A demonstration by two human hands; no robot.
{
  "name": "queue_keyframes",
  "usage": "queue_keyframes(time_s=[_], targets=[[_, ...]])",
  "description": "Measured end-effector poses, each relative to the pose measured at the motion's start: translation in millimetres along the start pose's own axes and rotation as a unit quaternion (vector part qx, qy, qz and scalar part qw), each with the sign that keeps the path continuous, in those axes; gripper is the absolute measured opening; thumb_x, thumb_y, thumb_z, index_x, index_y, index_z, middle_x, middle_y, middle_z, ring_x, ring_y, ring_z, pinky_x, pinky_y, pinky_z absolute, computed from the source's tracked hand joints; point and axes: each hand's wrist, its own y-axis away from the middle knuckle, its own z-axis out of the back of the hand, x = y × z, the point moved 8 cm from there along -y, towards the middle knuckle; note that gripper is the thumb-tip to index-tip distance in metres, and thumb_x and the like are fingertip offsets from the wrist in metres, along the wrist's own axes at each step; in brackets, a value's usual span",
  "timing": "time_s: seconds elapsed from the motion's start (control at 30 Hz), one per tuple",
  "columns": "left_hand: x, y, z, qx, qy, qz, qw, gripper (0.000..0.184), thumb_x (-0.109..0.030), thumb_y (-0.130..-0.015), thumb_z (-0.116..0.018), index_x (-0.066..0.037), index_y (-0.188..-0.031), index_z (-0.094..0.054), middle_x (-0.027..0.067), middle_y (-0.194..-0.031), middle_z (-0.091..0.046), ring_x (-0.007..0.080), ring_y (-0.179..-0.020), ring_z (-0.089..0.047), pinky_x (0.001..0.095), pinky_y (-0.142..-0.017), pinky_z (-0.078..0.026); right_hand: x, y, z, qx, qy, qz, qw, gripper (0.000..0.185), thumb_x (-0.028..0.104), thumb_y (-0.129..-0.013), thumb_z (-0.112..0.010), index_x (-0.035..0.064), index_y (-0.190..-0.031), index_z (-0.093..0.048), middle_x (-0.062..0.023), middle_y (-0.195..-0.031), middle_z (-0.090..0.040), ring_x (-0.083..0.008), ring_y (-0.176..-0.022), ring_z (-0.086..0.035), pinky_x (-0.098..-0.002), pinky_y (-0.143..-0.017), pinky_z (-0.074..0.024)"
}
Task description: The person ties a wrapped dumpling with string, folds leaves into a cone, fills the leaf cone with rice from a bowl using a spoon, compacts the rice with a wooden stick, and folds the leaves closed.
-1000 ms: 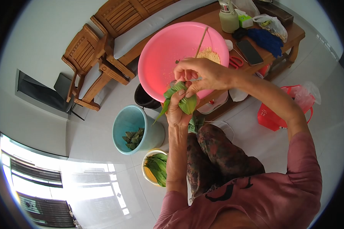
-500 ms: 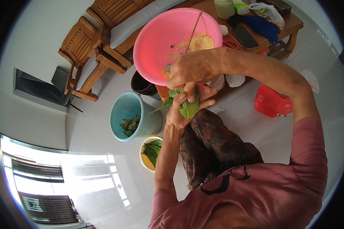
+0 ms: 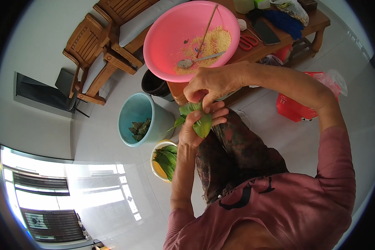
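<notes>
My left hand (image 3: 190, 132) holds a folded broad green leaf (image 3: 202, 126), its thumb across the leaf and its other fingers spread behind. My right hand (image 3: 210, 85) is bent over the top of the same leaf, thumb and fingers pinching its upper edge. What lies inside the fold is hidden. Just beyond the hands, a pink basin (image 3: 162, 54) holds a yellowish grainy mix (image 3: 216, 41). A metal spoon (image 3: 187, 63) and a thin stick (image 3: 207, 31) rest in it.
Left of my knees stand a light blue bucket (image 3: 162, 121) with leaf-wrapped bundles and a yellow basket (image 3: 157, 168) of leaves. A black bucket (image 3: 154, 85) is behind. Red scissors (image 3: 248, 41) and a phone (image 3: 266, 32) lie on the wooden table (image 3: 316, 25). A red bag (image 3: 293, 106) sits on the floor.
My right hand has come down from before the basin's rim onto the leaf, uncovering the spoon. My left hand keeps the leaf. The view has tilted slightly downward.
</notes>
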Motion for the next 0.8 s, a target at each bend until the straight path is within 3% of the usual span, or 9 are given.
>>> queue_keyframes(time_s=[0.1,0.2,0.3,0.43,0.5,0.63,0.7,0.73,0.8], targets=[[10,2,12,0.022,0.018,-0.002,1.000,0.034,-0.021,-0.078,-0.060,0.001,-0.102,-0.049,0.0112,-0.089,-0.054,0.0263,-0.088,-0.057,0.0465,-0.087,-0.046,1,-7,-21,0.118,0.108,-0.045,0.986,0.019,0.010,-0.066,-0.065,-0.0001,-0.070,-0.049,-0.0090,-0.063,-0.054,-0.0236,-0.061,-0.056,-0.0348,-0.056,-0.0421],[17,6,26,-0.001,0.018,-0.006,1.000,0.034,-0.016,-0.076,-0.062,0.001,-0.103,-0.049,0.0103,-0.089,-0.053,0.0233,-0.084,-0.057,0.0466,-0.086,-0.046,2,-15,-32,0.121,0.223,-0.003,0.967,0.017,0.009,-0.068,-0.063,0.0001,-0.069,-0.049,-0.0101,-0.064,-0.055,-0.0271,-0.062,-0.057,-0.0377,-0.058,-0.0438],[26,13,27,-0.006,0.023,0.021,0.999,0.034,-0.014,-0.074,-0.062,0.001,-0.102,-0.050,0.0098,-0.086,-0.053,0.0214,-0.081,-0.056,0.0456,-0.085,-0.047,-10,-14,-53,0.197,0.151,-0.056,0.967,0.019,0.014,-0.068,-0.063,0.0003,-0.069,-0.049,-0.0102,-0.064,-0.054,-0.0284,-0.066,-0.058,-0.0390,-0.060,-0.0445],[36,24,19,0.046,0.025,0.050,0.997,0.040,-0.023,-0.071,-0.066,0.001,-0.097,-0.047,0.0110,-0.082,-0.051,0.0262,-0.080,-0.056,0.0507,-0.087,-0.045,2,-11,-64,0.182,0.172,0.024,0.968,0.021,0.016,-0.068,-0.064,0.0016,-0.072,-0.049,-0.0090,-0.068,-0.054,-0.0274,-0.071,-0.058,-0.0382,-0.061,-0.0455],[32,25,22,0.039,-0.010,0.021,0.999,0.039,-0.025,-0.073,-0.064,0.000,-0.098,-0.048,0.0111,-0.083,-0.052,0.0254,-0.082,-0.056,0.0490,-0.088,-0.045,2,-11,-63,0.165,0.181,0.002,0.970,0.021,0.016,-0.067,-0.065,0.0024,-0.073,-0.049,-0.0079,-0.072,-0.054,-0.0260,-0.074,-0.058,-0.0378,-0.062,-0.0460],[18,25,50,-0.072,0.033,-0.049,0.996,0.034,-0.026,-0.077,-0.060,-0.003,-0.099,-0.048,0.0094,-0.085,-0.053,0.0231,-0.086,-0.054,0.0474,-0.089,-0.044,4,-2,-48,-0.025,0.147,0.031,0.988,0.019,0.012,-0.069,-0.066,0.0039,-0.080,-0.053,-0.0064,-0.081,-0.055,-0.0240,-0.078,-0.057,-0.0356,-0.065,-0.0465],[14,26,54,-0.075,0.024,-0.074,0.994,0.033,-0.031,-0.082,-0.055,-0.007,-0.104,-0.049,0.0066,-0.096,-0.054,0.0195,-0.093,-0.052,0.0422,-0.092,-0.042,27,11,-45,-0.145,0.119,0.062,0.980,0.019,0.011,-0.070,-0.066,0.0040,-0.085,-0.055,-0.0060,-0.083,-0.056,-0.0233,-0.080,-0.056,-0.0343,-0.067,-0.0466],[15,25,56,-0.095,0.031,-0.089,0.991,0.034,-0.033,-0.083,-0.054,-0.007,-0.105,-0.049,0.0061,-0.099,-0.053,0.0188,-0.095,-0.051,0.0405,-0.091,-0.042,27,13,-56,-0.121,0.081,0.010,0.989,0.020,0.010,-0.072,-0.065,0.0040,-0.090,-0.057,-0.0063,-0.085,-0.055,-0.0231,-0.082,-0.055,-0.0332,-0.070,-0.0462],[18,24,70,-0.106,0.042,-0.104,0.988,0.035,-0.037,-0.088,-0.048,-0.008,-0.108,-0.049,0.0049,-0.108,-0.050,0.0168,-0.101,-0.048,0.0349,-0.089,-0.040,27,18,-63,-0.191,0.097,0.037,0.976,0.016,0.008,-0.072,-0.064,0.0032,-0.084,-0.055,-0.0078,-0.080,-0.053,-0.0248,-0.078,-0.055,-0.0340,-0.067,-0.0457]])
